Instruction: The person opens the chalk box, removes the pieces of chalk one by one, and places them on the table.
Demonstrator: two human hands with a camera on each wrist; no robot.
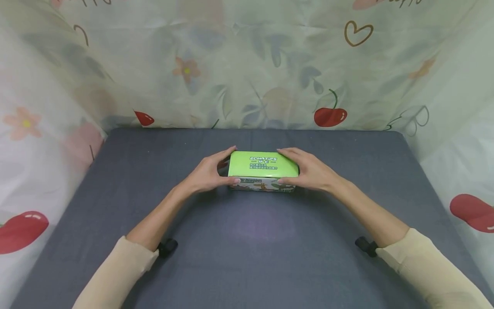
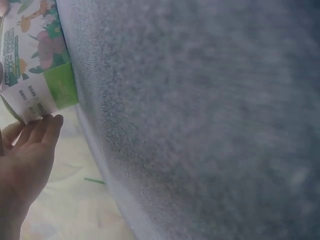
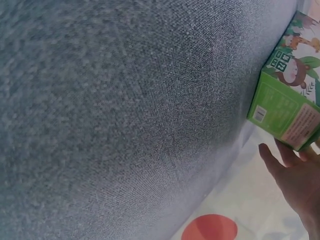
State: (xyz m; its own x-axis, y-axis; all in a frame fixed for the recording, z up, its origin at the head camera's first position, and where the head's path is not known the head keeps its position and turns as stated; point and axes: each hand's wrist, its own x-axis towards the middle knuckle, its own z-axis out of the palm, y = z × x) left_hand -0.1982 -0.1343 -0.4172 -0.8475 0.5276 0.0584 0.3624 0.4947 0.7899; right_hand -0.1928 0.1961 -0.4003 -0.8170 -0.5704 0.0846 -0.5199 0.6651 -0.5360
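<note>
A small cardboard box with a bright green top and a white printed front sits near the middle of the dark grey table. The left hand grips its left end, thumb at the front and fingers toward the back. At the other end, the right hand holds the box the same way. In the left wrist view, fingertips of the left hand meet a white and green end of the box. The right wrist view shows the right hand by the green end with a barcode.
The grey cloth-covered table extends around the box on all sides. A patterned curtain with cherries and flowers hangs behind it and along both sides. Dark straps show at the sleeve cuffs.
</note>
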